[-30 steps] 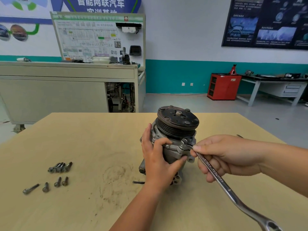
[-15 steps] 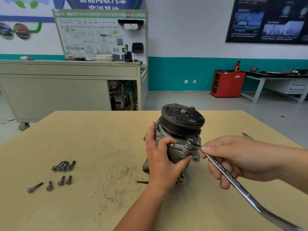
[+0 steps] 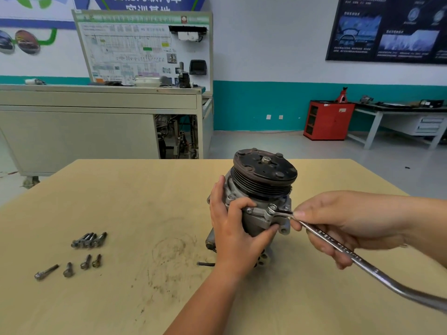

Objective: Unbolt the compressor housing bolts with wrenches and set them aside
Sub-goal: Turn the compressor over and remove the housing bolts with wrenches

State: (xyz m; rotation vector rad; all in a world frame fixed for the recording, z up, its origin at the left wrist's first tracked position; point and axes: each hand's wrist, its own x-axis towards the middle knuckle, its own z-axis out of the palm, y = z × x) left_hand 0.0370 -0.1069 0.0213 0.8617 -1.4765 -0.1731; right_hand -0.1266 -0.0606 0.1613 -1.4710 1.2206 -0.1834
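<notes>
Right of centre on the desk, the compressor stands on end, with its dark, ribbed pulley facing up. My left hand grips the grey cast housing from the near left, fingers curled over the flange and thumb pressed against the lower body. My right hand reaches in from the right and pinches the shaft of a long chrome wrench. The wrench's small end sits on a housing bolt at the flange, just right of my left fingertips. Its handle bends and runs off to the near right. Well apart, on the left of the desk, lie a tight cluster of bolts and, nearer, a loose row of bolts, all steel-grey with flanged heads. The desk top is pale wood, smudged with dark grime left of the compressor.
</notes>
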